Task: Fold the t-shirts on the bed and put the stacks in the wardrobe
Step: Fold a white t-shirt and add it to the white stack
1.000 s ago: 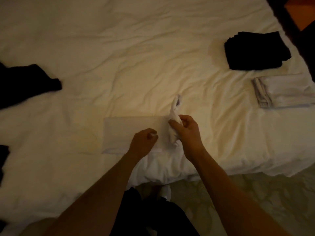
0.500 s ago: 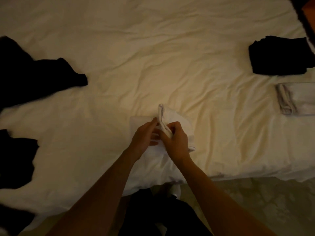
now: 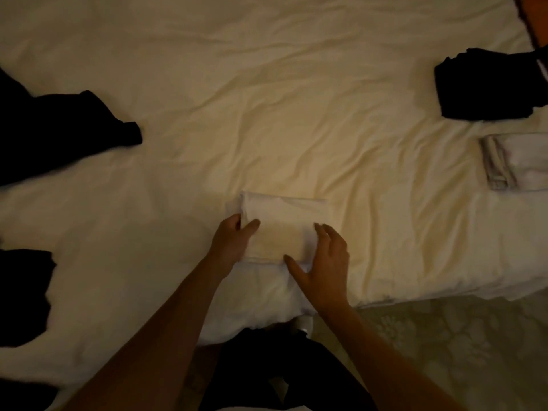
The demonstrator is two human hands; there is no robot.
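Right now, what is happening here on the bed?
A person is folding t-shirts at the edge of the bed. The left hand pinches the left edge of a folded white t-shirt, while the right hand lies flat on its right side. A black stack and a white stack lie finished on the right. Unfolded black shirts wait on the left.

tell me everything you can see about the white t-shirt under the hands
The white t-shirt is folded into a compact, roughly rectangular bundle of soft, cotton-like cloth, lying flat near the front edge of the bed. A lower layer sticks out slightly along its left side. The left hand grips its left edge, thumb on top; the right hand lies open at its right front corner, fingers spread. No print shows in the dim light.
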